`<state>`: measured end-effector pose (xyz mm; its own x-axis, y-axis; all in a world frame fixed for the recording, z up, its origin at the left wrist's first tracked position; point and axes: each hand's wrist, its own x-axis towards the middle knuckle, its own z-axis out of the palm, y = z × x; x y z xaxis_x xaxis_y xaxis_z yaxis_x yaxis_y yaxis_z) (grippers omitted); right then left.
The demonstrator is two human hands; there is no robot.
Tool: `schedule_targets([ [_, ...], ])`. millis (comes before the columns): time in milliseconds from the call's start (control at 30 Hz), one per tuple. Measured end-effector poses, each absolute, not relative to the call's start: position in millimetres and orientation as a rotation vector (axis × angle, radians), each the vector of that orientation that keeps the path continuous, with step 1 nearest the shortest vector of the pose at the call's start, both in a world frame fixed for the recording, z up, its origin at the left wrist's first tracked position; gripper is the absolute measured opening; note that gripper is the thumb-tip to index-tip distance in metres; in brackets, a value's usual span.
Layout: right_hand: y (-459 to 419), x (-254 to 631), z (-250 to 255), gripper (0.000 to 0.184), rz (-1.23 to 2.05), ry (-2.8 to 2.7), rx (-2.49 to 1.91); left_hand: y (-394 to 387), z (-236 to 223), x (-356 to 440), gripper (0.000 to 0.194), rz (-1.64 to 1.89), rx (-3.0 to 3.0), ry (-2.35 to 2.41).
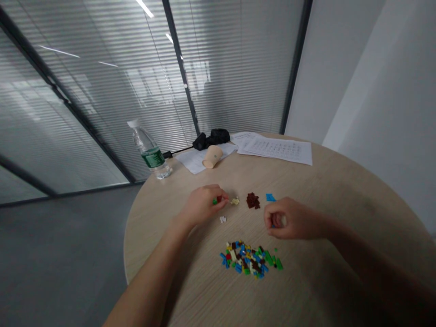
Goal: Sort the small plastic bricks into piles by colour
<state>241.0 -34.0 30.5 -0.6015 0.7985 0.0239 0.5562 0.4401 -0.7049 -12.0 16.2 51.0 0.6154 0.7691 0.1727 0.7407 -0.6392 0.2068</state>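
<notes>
My left hand (206, 203) rests over the table with thumb and fingers curled together. Green and dark red bits show in the gap between its fingers; whether they are held or lie behind is unclear. Beside its fingertips is a cream brick pile (235, 200), and a few white bricks (223, 219) lie just below. My right hand (289, 218) is curled closed, with a bit of blue and a pale piece showing inside the fingers. Blue bricks (270, 197) lie just beyond it, dark brown bricks (252, 200) to their left. Nearer me spreads a mixed heap of small building bricks (247, 260).
On the round wooden table (340, 190), a water bottle (151, 154) stands at the left edge. A paper cup (212, 156) lies tipped on a sheet, near a black object (218, 137). Printed papers (275, 149) lie at the back, before blinds (238, 68).
</notes>
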Motion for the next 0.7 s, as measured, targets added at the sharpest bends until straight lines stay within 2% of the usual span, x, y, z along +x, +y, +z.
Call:
schedule_targets([
  [200, -18, 245, 19, 0.011, 0.856, -2.144, -1.292, 12, 47, -4, 0.017, 0.283, 2.774, 1.085],
  [467, 1, 264, 11, 0.011, 0.387, -1.974, -1.409, 11, 47, -3, 0.018, 0.255, 2.795, 0.996],
  [700, 7, 272, 2, 0.011, 0.353, -1.898, -1.594, 9, 44, 2, 0.017, 0.220, 2.794, 0.892],
])
